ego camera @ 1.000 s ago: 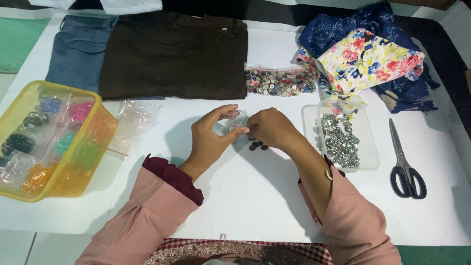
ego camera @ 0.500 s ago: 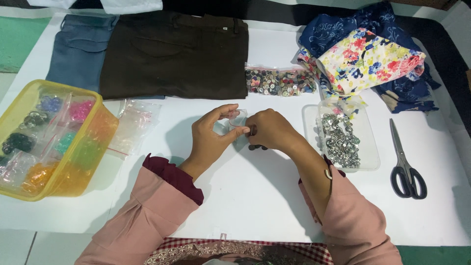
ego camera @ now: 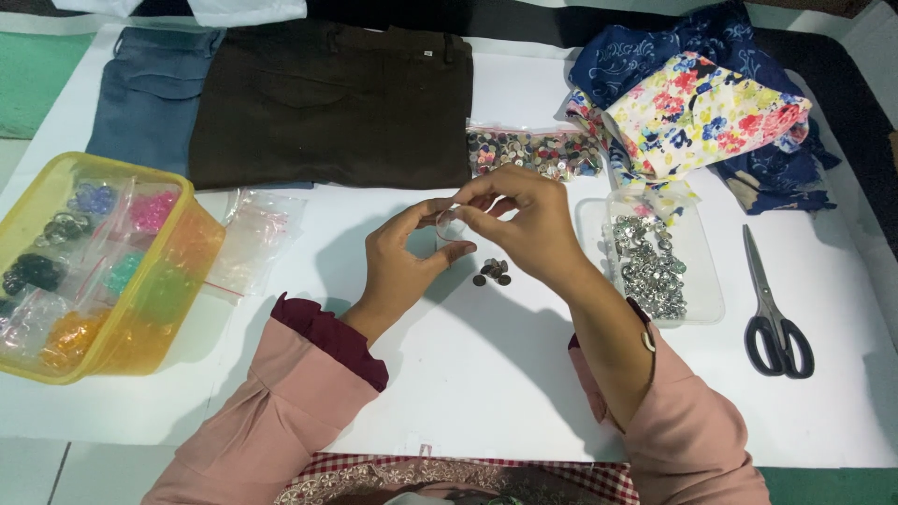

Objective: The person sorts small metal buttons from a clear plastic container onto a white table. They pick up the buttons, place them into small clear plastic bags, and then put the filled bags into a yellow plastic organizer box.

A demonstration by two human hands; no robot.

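Observation:
My left hand (ego camera: 400,264) and my right hand (ego camera: 520,221) meet above the white table (ego camera: 486,374), both pinching a small clear plastic bag (ego camera: 450,225) between fingertips. A little heap of dark metal buttons (ego camera: 491,272) lies on the table just below my right hand. To the right stands a clear tray of silver metal buttons (ego camera: 649,265). A clear bag of mixed buttons (ego camera: 533,152) lies behind my hands.
A yellow box (ego camera: 140,318) with small bags of coloured buttons stands at the left, empty clear bags (ego camera: 254,236) beside it. Folded brown trousers (ego camera: 337,103) and blue jeans (ego camera: 150,93) lie at the back. Floral fabric (ego camera: 697,108) sits back right, black scissors (ego camera: 773,309) at the right.
My hands have lifted slightly, and the small heap of dark buttons under my right hand now shows more fully on the table.

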